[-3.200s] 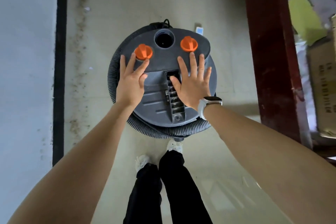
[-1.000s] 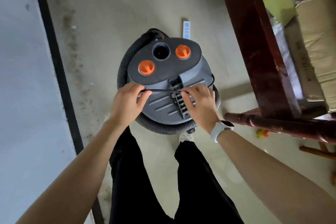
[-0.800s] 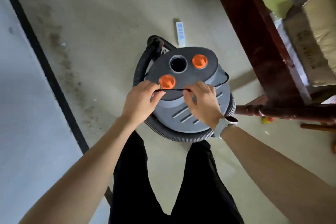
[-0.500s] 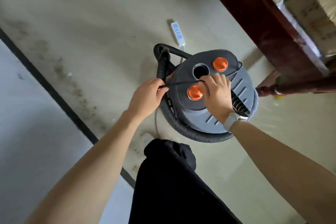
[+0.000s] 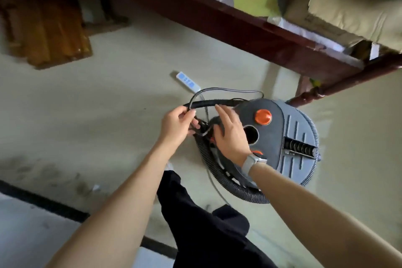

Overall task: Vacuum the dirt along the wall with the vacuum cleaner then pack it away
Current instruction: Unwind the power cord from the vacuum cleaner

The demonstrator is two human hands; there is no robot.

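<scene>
Vacuum cleaner (image 5: 289, 137): left hand (image 5: 177, 125) grips cord (image 5: 226, 90), right hand (image 5: 230, 135) flat on top.

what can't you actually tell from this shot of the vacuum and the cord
- Head view: the second orange knob is mostly hidden by the right hand and watch.
- Where the power cord ends: it vanishes behind the vacuum cleaner and inside the left hand.
- Markings on the white power strip: too small and blurred.
- Hose nozzle end: hidden behind the hands.

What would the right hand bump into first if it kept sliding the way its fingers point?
Probably the black hose, arching just beyond the right hand fingers; depth is unclear, so it may pass over it toward the power strip.
</scene>
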